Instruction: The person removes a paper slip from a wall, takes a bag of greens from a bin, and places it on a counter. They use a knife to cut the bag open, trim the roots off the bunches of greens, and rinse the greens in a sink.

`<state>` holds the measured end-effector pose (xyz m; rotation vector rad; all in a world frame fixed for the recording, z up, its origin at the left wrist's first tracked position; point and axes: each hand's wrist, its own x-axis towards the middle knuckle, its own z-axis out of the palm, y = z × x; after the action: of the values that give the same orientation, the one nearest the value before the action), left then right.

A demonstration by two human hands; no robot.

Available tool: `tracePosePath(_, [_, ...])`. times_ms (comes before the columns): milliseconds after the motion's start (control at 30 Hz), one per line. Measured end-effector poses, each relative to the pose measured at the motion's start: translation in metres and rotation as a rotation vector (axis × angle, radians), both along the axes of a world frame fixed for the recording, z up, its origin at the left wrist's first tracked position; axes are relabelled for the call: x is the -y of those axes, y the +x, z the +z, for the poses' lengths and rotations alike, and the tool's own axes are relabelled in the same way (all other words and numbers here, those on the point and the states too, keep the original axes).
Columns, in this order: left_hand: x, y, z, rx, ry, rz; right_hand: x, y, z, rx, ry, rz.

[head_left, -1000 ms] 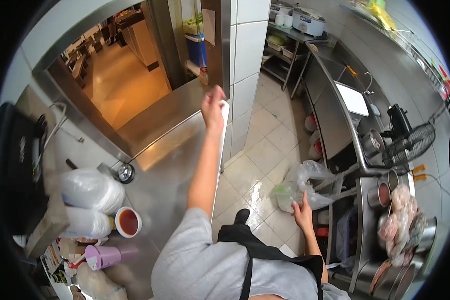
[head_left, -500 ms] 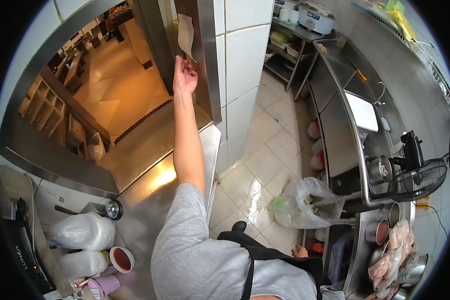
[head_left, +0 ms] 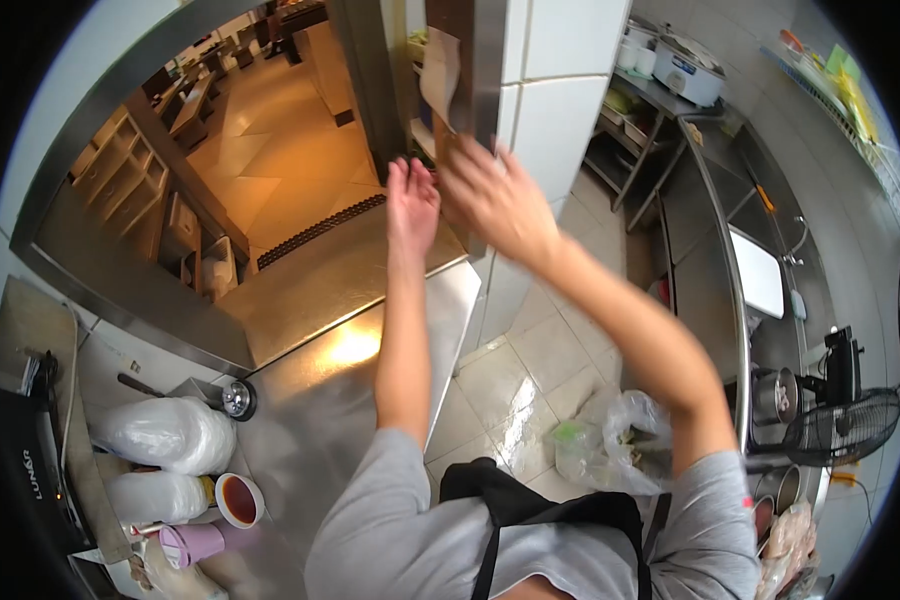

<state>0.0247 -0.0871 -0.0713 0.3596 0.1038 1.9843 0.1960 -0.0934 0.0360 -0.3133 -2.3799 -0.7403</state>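
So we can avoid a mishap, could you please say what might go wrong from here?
The paper slip might tear if the left hand or right hand catches it. The open bowl of red liquid could spill if knocked. The shiny floor may be slippery, and the plastic bag on it could trip someone.

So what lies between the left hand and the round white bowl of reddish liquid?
Only bare metal: in the head view, the steel hatch ledge and shiny steel counter separate the left hand from the bowl.
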Motion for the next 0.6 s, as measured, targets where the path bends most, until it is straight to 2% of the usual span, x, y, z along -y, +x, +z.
tracePosePath(33, [0.01,-0.001,-0.01,0.038,0.014,-0.087,-0.013,-0.026,0.034,0.085,0.226,-0.131])
tracePosePath(67, [0.025,0.006,-0.009,0.036,-0.075,-0.056,-0.03,-0.054,0.053,0.081,0.321,-0.217])
tracePosePath(100, [0.036,0.009,-0.012,0.01,-0.116,-0.031,-0.028,-0.066,0.081,0.383,0.33,-0.439])
tracePosePath(133, [0.046,0.008,-0.016,-0.011,-0.161,-0.007,-0.035,-0.08,0.089,0.518,0.354,-0.62])
tracePosePath(167, [0.052,0.004,-0.02,-0.021,-0.189,0.015,-0.046,-0.088,0.085,0.533,0.394,-0.714])
tracePosePath(233, [0.06,-0.008,-0.027,-0.039,-0.247,0.052,-0.067,-0.088,0.06,0.572,0.479,-0.794])
tracePosePath(367, [0.047,-0.024,-0.019,-0.039,-0.261,0.072,-0.065,-0.078,0.02,0.696,0.49,-0.748])
tracePosePath(467, [0.014,-0.024,-0.003,-0.073,-0.27,0.018,-0.062,-0.074,0.012,0.626,0.519,-0.739])
tracePosePath(600, [-0.032,-0.019,0.019,-0.135,-0.318,-0.018,-0.072,-0.062,0.014,0.55,0.406,-0.502])
